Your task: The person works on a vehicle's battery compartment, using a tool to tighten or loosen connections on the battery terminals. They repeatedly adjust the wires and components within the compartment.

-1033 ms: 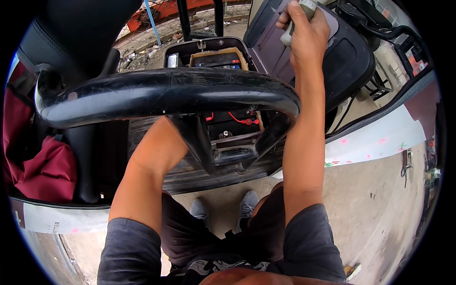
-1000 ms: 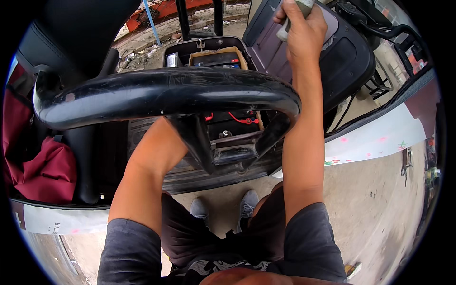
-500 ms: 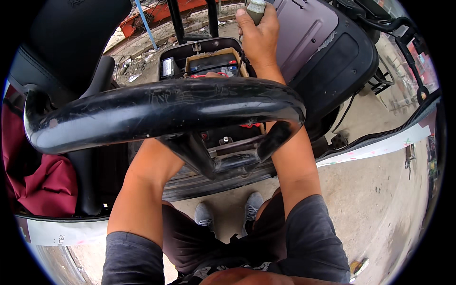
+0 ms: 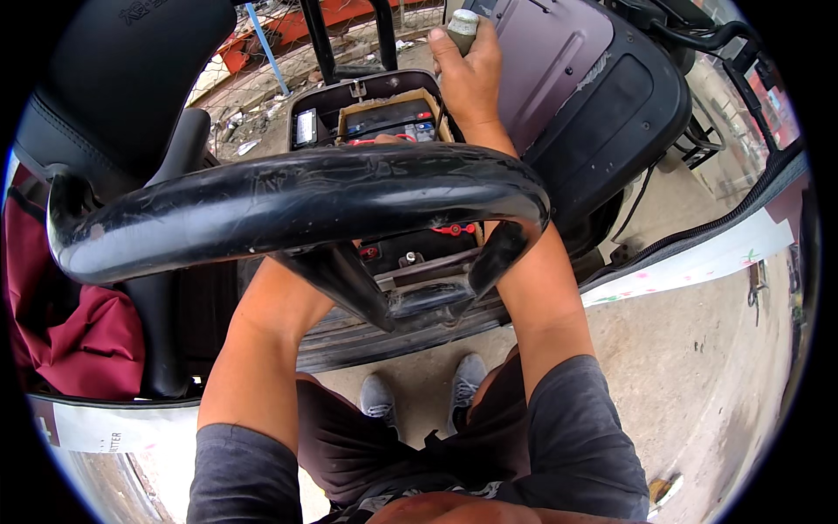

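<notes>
My right hand point(image 4: 472, 80) is raised beside the far right corner of an open battery box. Its fingers wrap round a stubby dark olive handle point(image 4: 461, 37) with a worn whitish end; whatever extends below the fist is hidden. My left hand point(image 4: 387, 138) reaches under the thick black tubular bar point(image 4: 305, 196); only a bit of finger shows beyond it, over the batteries, so its grip is hidden. Black batteries point(image 4: 384, 116) with red and blue terminal parts sit in the box point(image 4: 301, 106), cardboard lining their sides. A red terminal cover point(image 4: 454, 230) shows below the bar.
A hinged-up seat point(image 4: 602, 105) stands to the right of the box. On the left are a black padded backrest point(image 4: 113, 79) and maroon cloth point(image 4: 87, 341). The bar crosses over both forearms. A wire fence point(image 4: 262, 52) stands beyond.
The right hand and the handle have shifted slightly left and down in the view, along with the raised seat. The left arm looks nearly unchanged.
</notes>
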`<state>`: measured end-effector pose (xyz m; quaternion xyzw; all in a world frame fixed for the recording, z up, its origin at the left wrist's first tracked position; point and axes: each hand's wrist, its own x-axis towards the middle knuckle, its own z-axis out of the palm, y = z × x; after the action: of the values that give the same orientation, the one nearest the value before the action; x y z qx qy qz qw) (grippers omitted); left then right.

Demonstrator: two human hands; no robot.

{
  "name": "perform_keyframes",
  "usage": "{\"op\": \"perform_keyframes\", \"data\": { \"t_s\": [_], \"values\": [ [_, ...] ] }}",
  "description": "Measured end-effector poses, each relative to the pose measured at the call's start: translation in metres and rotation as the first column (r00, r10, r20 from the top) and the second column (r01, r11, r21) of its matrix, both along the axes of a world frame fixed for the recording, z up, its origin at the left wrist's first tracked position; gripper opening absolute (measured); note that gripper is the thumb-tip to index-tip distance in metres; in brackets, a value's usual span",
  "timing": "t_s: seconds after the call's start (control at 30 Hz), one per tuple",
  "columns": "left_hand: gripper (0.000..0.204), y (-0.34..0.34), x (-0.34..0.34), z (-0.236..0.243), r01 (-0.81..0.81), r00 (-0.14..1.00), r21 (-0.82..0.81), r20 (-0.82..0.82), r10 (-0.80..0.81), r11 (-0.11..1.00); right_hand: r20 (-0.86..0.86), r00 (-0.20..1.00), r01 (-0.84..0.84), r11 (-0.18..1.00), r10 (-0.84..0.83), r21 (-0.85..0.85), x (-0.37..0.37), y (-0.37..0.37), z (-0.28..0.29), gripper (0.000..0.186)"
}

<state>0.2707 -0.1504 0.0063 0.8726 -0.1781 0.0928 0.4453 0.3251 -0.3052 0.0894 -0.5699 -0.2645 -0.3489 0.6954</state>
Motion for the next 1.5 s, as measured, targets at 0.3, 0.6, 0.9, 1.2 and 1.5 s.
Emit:
{"op": "perform_keyframes", "data": {
  "t_s": [0.3, 0.6, 0.9, 1.2, 1.5],
  "values": [
    [0.025, -0.005, 0.004, -0.004, 0.004, 1.0, -0.002, 0.005, -0.004, 1.0, -0.017, 0.996, 0.086, 0.994, -0.088, -0.072, -0.002, -0.008, -0.006, 0.039],
    [0.025, -0.012, 0.007, -0.001, -0.006, 1.0, 0.005, 0.009, 0.006, 1.0, 0.043, 0.999, 0.025, 0.998, -0.023, -0.064, 0.002, -0.01, -0.01, 0.04],
    [0.025, -0.015, 0.005, 0.0, -0.041, 0.999, 0.025, 0.006, 0.041, 0.999, 0.06, 0.998, 0.01, 0.999, -0.007, -0.046, 0.004, 0.002, -0.006, 0.036],
    [0.025, -0.024, 0.011, -0.003, -0.056, 0.998, 0.027, 0.006, 0.056, 0.998, 0.022, 1.0, 0.009, 0.996, -0.007, -0.085, 0.012, -0.008, -0.008, 0.039],
    [0.025, -0.026, 0.015, -0.002, -0.096, 0.995, 0.04, 0.012, 0.095, 0.995, -0.022, 0.986, -0.168, 0.979, 0.166, -0.114, 0.013, -0.007, -0.01, 0.04]
  ]
}}
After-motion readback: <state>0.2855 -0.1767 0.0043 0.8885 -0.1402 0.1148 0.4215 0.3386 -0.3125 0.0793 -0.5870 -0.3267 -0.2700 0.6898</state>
